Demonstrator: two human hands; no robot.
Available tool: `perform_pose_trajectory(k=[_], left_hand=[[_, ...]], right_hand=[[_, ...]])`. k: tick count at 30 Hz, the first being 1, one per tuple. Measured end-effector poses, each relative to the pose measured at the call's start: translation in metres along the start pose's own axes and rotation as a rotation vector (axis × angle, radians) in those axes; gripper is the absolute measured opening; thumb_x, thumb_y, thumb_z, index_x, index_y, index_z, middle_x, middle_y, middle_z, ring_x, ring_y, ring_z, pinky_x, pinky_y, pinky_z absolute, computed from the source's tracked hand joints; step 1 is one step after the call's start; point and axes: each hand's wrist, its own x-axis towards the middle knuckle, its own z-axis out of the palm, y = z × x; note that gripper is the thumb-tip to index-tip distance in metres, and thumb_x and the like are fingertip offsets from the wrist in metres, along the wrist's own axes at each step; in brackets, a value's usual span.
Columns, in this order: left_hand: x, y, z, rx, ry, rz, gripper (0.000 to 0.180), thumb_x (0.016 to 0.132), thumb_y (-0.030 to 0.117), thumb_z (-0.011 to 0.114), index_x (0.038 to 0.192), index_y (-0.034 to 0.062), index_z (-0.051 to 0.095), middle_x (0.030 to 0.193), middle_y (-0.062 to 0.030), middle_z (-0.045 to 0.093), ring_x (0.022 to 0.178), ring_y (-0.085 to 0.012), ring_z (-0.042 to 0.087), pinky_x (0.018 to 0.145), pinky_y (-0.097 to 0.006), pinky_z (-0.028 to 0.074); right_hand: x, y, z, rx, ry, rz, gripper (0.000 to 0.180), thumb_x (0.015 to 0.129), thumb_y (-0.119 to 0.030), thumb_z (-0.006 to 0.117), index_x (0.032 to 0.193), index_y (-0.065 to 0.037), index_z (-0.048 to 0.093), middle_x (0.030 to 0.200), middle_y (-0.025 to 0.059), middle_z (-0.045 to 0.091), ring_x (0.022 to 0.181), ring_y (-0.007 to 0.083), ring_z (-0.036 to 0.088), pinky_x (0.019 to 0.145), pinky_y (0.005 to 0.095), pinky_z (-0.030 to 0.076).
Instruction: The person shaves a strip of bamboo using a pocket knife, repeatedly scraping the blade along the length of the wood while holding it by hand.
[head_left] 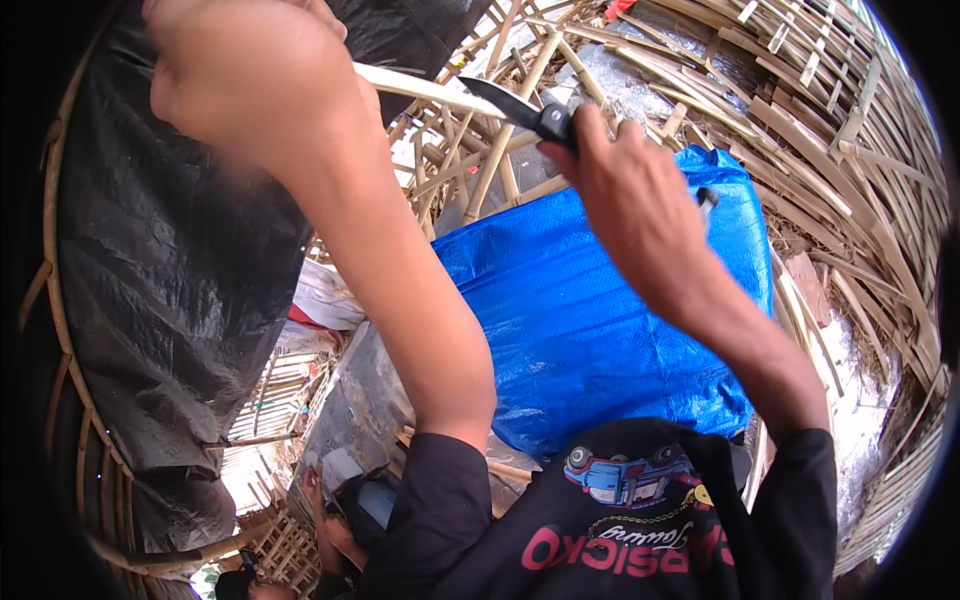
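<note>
- One knife (520,108): the right hand (625,190) is clenched round its handle, the dark blade pointing left onto one bamboo strip (425,90).
- The left hand (245,75) is closed round that strip's left end.
- One blue tarp bundle (590,310) lies below, with loose bamboo slats (800,130) crowding its right edge.

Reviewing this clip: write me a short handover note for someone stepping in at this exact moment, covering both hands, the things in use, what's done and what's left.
Left hand: raised, shut on a thin pale bamboo strip that runs right toward the blade.
Right hand: shut on a folding knife, its dark blade pointing left and meeting the strip.
Around: a blue tarp bundle lies below the hands, black plastic sheeting on a bamboo frame hangs at left, and woven bamboo lattice spreads at right.
Done: knife and strip are both gripped, blade at the strip.
Left: whether any shaving or cutting has been done cannot be told, so check the strip first.
</note>
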Motion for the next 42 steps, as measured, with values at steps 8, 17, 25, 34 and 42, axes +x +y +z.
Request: perform_pose_trajectory(k=[8, 17, 25, 34, 42], left_hand=[[-0.005, 0.008, 0.013, -0.004, 0.03, -0.007, 0.025, 0.092, 0.011, 0.035, 0.068, 0.0096, 0.031, 0.058, -0.0034, 0.029, 0.047, -0.0118, 0.024, 0.047, -0.028, 0.02], [0.004, -0.002, 0.002, -0.005, -0.071, 0.033, 0.025, 0.093, 0.01, 0.035, 0.068, 0.0096, 0.03, 0.059, -0.0036, 0.029, 0.047, -0.0121, 0.023, 0.047, -0.028, 0.02], [-0.008, 0.01, 0.008, -0.004, -0.068, 0.01, 0.026, 0.093, 0.01, 0.036, 0.068, 0.0075, 0.032, 0.059, -0.0049, 0.03, 0.047, -0.012, 0.025, 0.047, -0.028, 0.02], [-0.02, 0.017, 0.035, -0.155, 0.119, 0.03, 0.04, 0.101, 0.029, 0.048, 0.066, 0.0119, 0.041, 0.057, 0.0014, 0.035, 0.041, -0.01, 0.031, 0.04, -0.026, 0.023], [-0.035, 0.031, 0.052, -0.146, 0.031, 0.111, 0.043, 0.103, 0.032, 0.048, 0.066, 0.0111, 0.044, 0.057, 0.0014, 0.039, 0.042, -0.0094, 0.035, 0.039, -0.026, 0.025]], right_hand=[[0.005, 0.013, -0.04, 0.45, 0.137, 0.12, 0.054, 0.11, -0.049, 0.039, 0.089, -0.001, 0.056, 0.064, 0.0042, 0.051, 0.059, 0.0152, 0.054, 0.057, 0.0309, 0.046], [-0.007, -0.005, 0.026, 0.431, 0.006, 0.102, 0.044, 0.108, -0.034, 0.048, 0.088, 0.005, 0.047, 0.065, 0.0333, 0.058, 0.068, 0.0544, 0.058, 0.059, 0.0592, 0.044], [-0.008, -0.002, -0.002, 0.177, 0.005, 0.033, 0.047, 0.108, -0.039, 0.046, 0.088, 0.004, 0.048, 0.065, 0.028, 0.062, 0.066, 0.0475, 0.064, 0.058, 0.0543, 0.051], [0.041, 0.052, -0.058, 0.153, -0.171, 0.053, 0.053, 0.107, -0.051, 0.044, 0.086, -0.003, 0.052, 0.057, 0.0038, 0.045, 0.05, 0.0118, 0.046, 0.049, 0.0347, 0.039], [-0.001, -0.003, -0.049, 0.634, 0.16, 0.149, 0.057, 0.109, -0.053, 0.035, 0.093, -0.001, 0.053, 0.063, 0.0073, 0.049, 0.058, 0.0151, 0.05, 0.053, 0.0319, 0.044]])
